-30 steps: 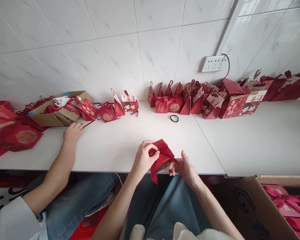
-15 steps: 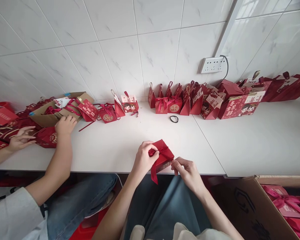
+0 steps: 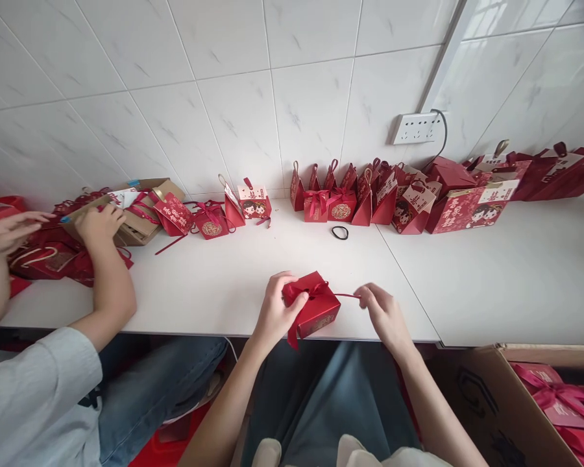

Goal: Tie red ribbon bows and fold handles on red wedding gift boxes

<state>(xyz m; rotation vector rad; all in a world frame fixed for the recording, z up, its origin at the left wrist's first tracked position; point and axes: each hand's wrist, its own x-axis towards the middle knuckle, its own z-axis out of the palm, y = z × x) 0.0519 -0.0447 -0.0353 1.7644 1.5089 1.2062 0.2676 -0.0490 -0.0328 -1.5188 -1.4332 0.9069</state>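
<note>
A small red gift box [image 3: 320, 314] with a gold print on its side sits at the front edge of the white table. My left hand [image 3: 278, 308] is closed around its left side, the thumb on top beside the knot. One end of the red ribbon [image 3: 293, 334] hangs down at the front left of the box. To the right, my right hand [image 3: 383, 314] pinches the other ribbon end [image 3: 346, 296], which is stretched taut and level between the box and my fingers.
Several red gift boxes [image 3: 340, 205] stand along the tiled wall, near a black hair tie [image 3: 339, 233]. A co-worker's hands [image 3: 100, 224] are at the left over red boxes and an open carton [image 3: 141, 227]. A cardboard box [image 3: 467, 395] holding ribboned boxes stands at lower right.
My right hand has moved right and slightly up from the box, drawing the ribbon end out straight. The box has turned a little under my left hand. The co-worker's hands have shifted left.
</note>
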